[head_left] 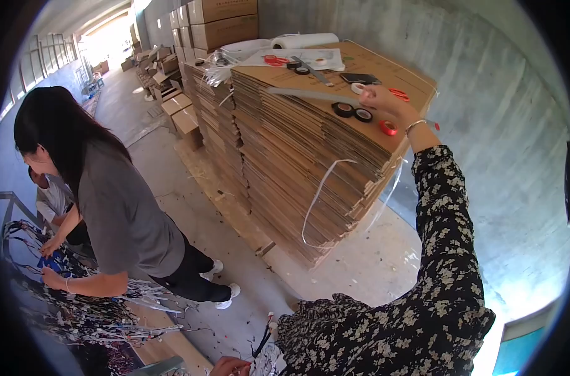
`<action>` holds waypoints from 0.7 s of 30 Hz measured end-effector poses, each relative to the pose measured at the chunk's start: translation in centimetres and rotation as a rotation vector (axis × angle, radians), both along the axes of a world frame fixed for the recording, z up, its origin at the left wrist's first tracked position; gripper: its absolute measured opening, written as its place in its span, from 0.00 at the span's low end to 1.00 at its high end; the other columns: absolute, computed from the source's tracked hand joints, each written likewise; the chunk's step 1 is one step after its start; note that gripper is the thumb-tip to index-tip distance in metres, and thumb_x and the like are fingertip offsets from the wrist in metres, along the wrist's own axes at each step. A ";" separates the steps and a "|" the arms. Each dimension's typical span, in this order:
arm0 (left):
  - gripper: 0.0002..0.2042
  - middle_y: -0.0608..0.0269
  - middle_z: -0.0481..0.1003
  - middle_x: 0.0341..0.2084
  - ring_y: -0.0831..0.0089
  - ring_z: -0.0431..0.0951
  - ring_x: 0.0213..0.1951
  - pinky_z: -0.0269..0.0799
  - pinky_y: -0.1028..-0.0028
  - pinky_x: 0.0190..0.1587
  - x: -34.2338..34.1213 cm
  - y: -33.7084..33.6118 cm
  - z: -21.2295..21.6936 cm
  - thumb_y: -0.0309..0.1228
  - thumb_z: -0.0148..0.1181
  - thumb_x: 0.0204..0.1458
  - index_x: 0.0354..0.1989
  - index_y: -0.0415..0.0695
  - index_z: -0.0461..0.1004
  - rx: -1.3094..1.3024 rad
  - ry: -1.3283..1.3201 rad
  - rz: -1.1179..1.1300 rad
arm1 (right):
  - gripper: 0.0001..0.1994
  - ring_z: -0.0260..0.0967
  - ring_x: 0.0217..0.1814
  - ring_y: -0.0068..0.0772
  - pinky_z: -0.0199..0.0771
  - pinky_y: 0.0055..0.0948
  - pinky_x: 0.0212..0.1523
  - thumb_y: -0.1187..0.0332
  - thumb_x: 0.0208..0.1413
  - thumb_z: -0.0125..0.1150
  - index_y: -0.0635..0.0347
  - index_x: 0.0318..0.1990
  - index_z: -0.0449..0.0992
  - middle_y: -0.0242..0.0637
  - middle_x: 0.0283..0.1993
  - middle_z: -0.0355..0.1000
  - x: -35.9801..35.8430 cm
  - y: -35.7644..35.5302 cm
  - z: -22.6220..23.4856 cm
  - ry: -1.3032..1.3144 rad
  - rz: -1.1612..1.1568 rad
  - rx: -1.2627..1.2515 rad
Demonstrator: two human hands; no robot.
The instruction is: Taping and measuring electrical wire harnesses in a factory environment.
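- Right hand [380, 100] is reaching up onto the top of the cardboard stack [297, 156], fingers curled over something small. The hand is hiding it, so I cannot tell what it is gripping or how tightly.
- Black tape rolls [352, 112] are lying just left of that hand, and a red tape roll [388, 128] is sitting right below it near the stack's edge.
- A long grey strip [310, 95] is running across the top toward the hand. Whether it is touching the fingers is unclear.
- A phone [360, 78] is lying further back, with red scissors [274, 61] on a white sheet [300, 57] beyond. Small items there are too blurred to name.
- Left hand [230, 366] is being cut off by the lower edge. It is looking closed on a wire bundle [264, 351], with the grip only partly visible.
- White strap [319, 194] is hanging loose down the stack's side.
- A person in a grey shirt [119, 213] is bending over a wire pile [78, 301] on the desk [166, 348] at left. A second person behind is mostly hidden.
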State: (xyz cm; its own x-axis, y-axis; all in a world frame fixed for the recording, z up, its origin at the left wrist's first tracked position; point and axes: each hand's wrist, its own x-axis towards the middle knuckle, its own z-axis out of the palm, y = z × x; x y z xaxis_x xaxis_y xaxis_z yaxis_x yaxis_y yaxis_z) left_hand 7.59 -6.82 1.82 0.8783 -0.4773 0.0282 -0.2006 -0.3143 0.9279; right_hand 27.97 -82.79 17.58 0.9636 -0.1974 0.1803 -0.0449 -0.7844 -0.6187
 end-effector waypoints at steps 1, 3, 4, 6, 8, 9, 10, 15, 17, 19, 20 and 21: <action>0.04 0.58 0.75 0.31 0.70 0.71 0.28 0.66 0.74 0.31 0.1 0.3 0.1 0.21 0.63 0.53 0.36 0.38 0.76 -0.017 -0.010 0.030 | 0.09 0.67 0.32 0.20 0.68 0.23 0.32 0.64 0.57 0.65 0.59 0.37 0.76 0.25 0.32 0.73 1.5 0.2 -1.2 -0.003 0.028 0.013; 0.04 0.57 0.75 0.31 0.69 0.71 0.29 0.67 0.73 0.32 0.0 0.4 0.5 0.20 0.63 0.53 0.36 0.38 0.76 0.012 0.001 0.073 | 0.13 0.71 0.34 0.24 0.71 0.27 0.35 0.60 0.56 0.66 0.60 0.41 0.76 0.31 0.33 0.76 2.7 0.8 -3.6 -0.066 -0.188 -0.177; 0.04 0.57 0.75 0.31 0.68 0.72 0.30 0.67 0.72 0.33 0.2 0.6 0.7 0.20 0.63 0.52 0.36 0.37 0.76 0.014 0.009 0.075 | 0.17 0.78 0.38 0.41 0.76 0.35 0.39 0.54 0.54 0.66 0.58 0.42 0.80 0.42 0.37 0.80 2.9 -0.8 -4.3 -0.254 -0.345 -0.369; 0.04 0.56 0.75 0.32 0.67 0.73 0.30 0.68 0.71 0.34 0.8 0.5 0.7 0.20 0.63 0.53 0.36 0.38 0.76 -0.060 -0.019 0.079 | 0.18 0.78 0.42 0.46 0.76 0.39 0.43 0.52 0.55 0.64 0.58 0.42 0.80 0.45 0.40 0.79 4.4 -4.2 -4.9 -0.353 -0.485 -0.513; 0.03 0.55 0.75 0.32 0.65 0.74 0.32 0.69 0.70 0.36 0.8 0.8 0.8 0.21 0.63 0.54 0.36 0.38 0.76 -0.088 -0.017 0.141 | 0.19 0.76 0.49 0.52 0.75 0.45 0.49 0.51 0.59 0.58 0.58 0.43 0.80 0.50 0.45 0.78 6.4 -5.9 -5.3 -0.361 -0.639 -0.677; 0.03 0.54 0.74 0.32 0.64 0.74 0.33 0.70 0.70 0.36 0.7 1.1 1.0 0.21 0.63 0.54 0.36 0.39 0.76 -0.058 0.014 0.194 | 0.19 0.75 0.51 0.52 0.73 0.47 0.51 0.52 0.61 0.54 0.59 0.44 0.79 0.52 0.46 0.77 7.1 -6.8 -5.0 -0.274 -0.655 -0.716; 0.03 0.55 0.74 0.33 0.65 0.74 0.33 0.70 0.70 0.37 0.6 1.2 1.3 0.23 0.63 0.55 0.36 0.39 0.77 -0.069 0.060 0.236 | 0.18 0.74 0.51 0.54 0.73 0.48 0.51 0.56 0.63 0.49 0.62 0.45 0.78 0.56 0.46 0.76 7.2 -7.2 -3.6 -0.077 -0.464 -0.669; 0.03 0.61 0.76 0.28 0.75 0.74 0.29 0.68 0.78 0.33 0.7 1.4 0.5 0.22 0.66 0.49 0.33 0.39 0.80 0.005 0.015 0.457 | 0.16 0.74 0.38 0.39 0.70 0.39 0.39 0.57 0.57 0.62 0.64 0.41 0.75 0.49 0.35 0.76 3.7 -3.8 -4.0 -0.311 -0.283 -0.453; 0.04 0.62 0.75 0.30 0.78 0.73 0.31 0.67 0.80 0.33 1.2 1.8 -0.4 0.20 0.65 0.50 0.34 0.37 0.80 -0.077 0.036 0.477 | 0.14 0.72 0.36 0.44 0.70 0.41 0.38 0.60 0.58 0.60 0.64 0.40 0.73 0.54 0.37 0.73 4.4 -9.1 -3.5 -0.261 -0.246 -0.327; 0.03 0.63 0.75 0.30 0.77 0.73 0.31 0.66 0.80 0.33 0.6 2.0 -0.5 0.21 0.65 0.51 0.34 0.38 0.79 -0.056 0.043 0.561 | 0.14 0.70 0.35 0.44 0.70 0.41 0.38 0.61 0.58 0.59 0.64 0.40 0.73 0.54 0.37 0.72 7.5 -6.7 -4.9 -0.257 -0.163 -0.201; 0.03 0.63 0.75 0.30 0.77 0.72 0.30 0.66 0.79 0.33 0.8 2.2 -0.5 0.21 0.65 0.51 0.34 0.38 0.79 -0.030 0.011 0.606 | 0.13 0.69 0.35 0.41 0.70 0.39 0.39 0.62 0.59 0.59 0.64 0.43 0.73 0.50 0.38 0.72 8.6 -4.5 -5.3 -0.188 -0.125 -0.725; 0.03 0.63 0.74 0.30 0.78 0.72 0.30 0.66 0.79 0.34 0.6 2.3 -0.6 0.22 0.65 0.52 0.34 0.38 0.79 -0.015 0.000 0.629 | 0.13 0.69 0.36 0.38 0.70 0.36 0.40 0.63 0.60 0.59 0.65 0.45 0.73 0.47 0.39 0.73 7.9 -4.0 -4.4 -0.113 -0.081 -1.270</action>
State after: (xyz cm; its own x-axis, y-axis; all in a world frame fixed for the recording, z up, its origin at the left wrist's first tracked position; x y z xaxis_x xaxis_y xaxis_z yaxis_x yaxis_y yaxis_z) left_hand 8.24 -4.57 1.18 0.9908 0.1317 0.0314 0.0182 -0.3592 0.9331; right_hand 35.84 -86.81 13.19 0.9240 0.1155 0.3646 -0.1169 -0.8224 0.5567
